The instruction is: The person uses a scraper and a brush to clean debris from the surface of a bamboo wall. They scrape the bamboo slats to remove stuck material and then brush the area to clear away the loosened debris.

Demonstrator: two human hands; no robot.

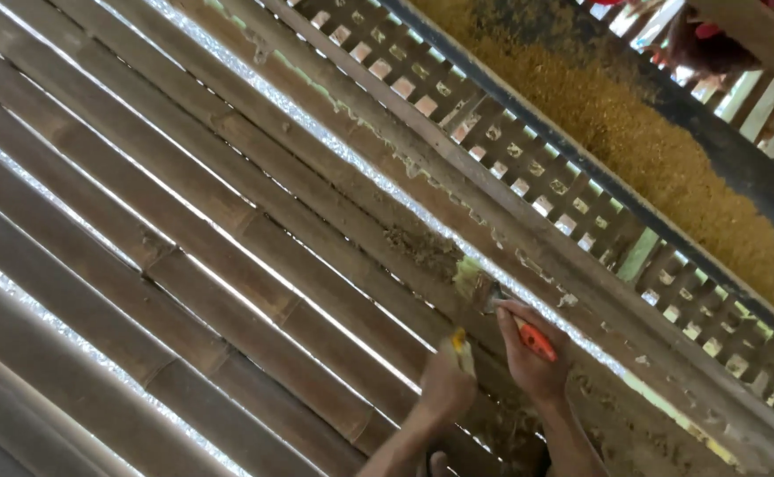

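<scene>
Bamboo slats point(192, 238) make the floor, with light showing through the gaps. Right hand point(528, 353) has its fingers wrapped around a brush with an orange handle point(537, 340). The brush points up and left, away from the fingers, and its pale bristles point(473, 278) press on a dirty patch point(422, 247) of the slat. Left hand point(447, 384) sits just beside it, lower and left, closed around something small and yellow point(460, 343), maybe a scraper; it is too blurry to tell. Yellow grain point(634, 132) lies in a trough far right.
</scene>
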